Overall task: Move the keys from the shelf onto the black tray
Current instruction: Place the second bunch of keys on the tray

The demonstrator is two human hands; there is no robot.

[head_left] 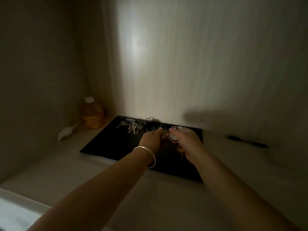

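Note:
A black tray (106, 144) lies on the pale shelf (63, 165) against the back wall. Silver keys (131, 126) on rings rest at its far left edge, and a second ring with dark keys (149, 125) lies beside them. Both hands hover over the tray's far middle. My left hand (152, 139), with a silver bangle on the wrist, pinches a key ring (162, 128). My right hand (186, 140) is closed on a bunch with a pale fob (173, 138). The two hands meet around that bunch, and most of it is hidden by the fingers.
An amber bottle (91, 113) with a white cap stands in the shelf's back left corner. A small white object (65, 131) lies in front of it. A dark pen (246, 141) lies on the shelf to the right of the tray. The scene is dim.

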